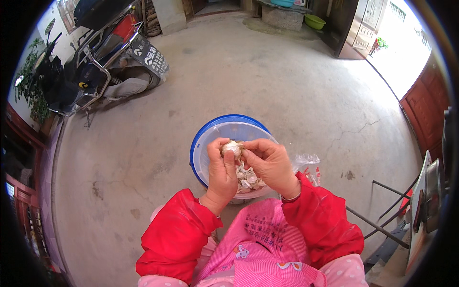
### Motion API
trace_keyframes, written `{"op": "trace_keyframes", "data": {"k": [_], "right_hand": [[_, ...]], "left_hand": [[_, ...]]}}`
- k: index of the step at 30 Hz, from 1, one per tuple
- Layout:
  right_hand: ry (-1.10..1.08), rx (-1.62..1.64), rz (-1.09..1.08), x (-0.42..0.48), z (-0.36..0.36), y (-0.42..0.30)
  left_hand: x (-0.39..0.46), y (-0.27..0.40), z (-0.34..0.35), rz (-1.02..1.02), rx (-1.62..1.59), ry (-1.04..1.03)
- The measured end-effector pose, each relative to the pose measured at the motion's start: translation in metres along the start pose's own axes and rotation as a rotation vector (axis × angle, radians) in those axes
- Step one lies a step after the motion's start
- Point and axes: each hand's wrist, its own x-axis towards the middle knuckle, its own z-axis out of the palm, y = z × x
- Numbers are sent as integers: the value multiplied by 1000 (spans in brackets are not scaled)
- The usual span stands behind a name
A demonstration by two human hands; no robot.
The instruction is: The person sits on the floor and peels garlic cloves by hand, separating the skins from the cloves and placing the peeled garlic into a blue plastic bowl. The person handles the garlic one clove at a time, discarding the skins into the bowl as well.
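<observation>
My left hand (222, 175) holds a whitish garlic bulb (232, 147) between thumb and fingers. With thumb and forefinger, my right hand (271, 165) pinches the bulb's right side, where some dry skin or stem sticks out. Both hands are above a translucent white plastic basin (206, 166), which sits on a round blue container (195, 143). Inside the basin lie garlic pieces and papery skins (247, 179), partly covered by my hands. Red sleeves and a pink checked apron (261, 236) bearing writing show below.
A clear plastic bag (306, 165) with red print is right of the basin. Thin metal legs (380, 229) of a stand reach in from the right. A parked motor scooter (104, 68) stands far left, and a green basin (315, 22) sits near the open door (360, 28).
</observation>
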Motion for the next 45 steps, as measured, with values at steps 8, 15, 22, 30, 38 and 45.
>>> {"op": "trace_keyframes", "data": {"k": [8,15,22,30,38,45], "right_hand": [[121,-90,-75,-1,6,12],[2,-438,-150,7,-7,6],[-95,44,154,9,-7,-11],[-145,-281,-150,8,-6,7],[-77,-467,-228,2,3,7],[-119,-508,-294,3,-2,8]], "left_hand": [[0,5,2,-73,-117,-19],[18,20,-15,-604,-784,-88],[20,22,-18,-876,-864,-53],[17,9,-25,-1007,-827,-139],[20,1,-33,-1156,-849,-217],[22,5,-28,-1215,-755,-198]]}}
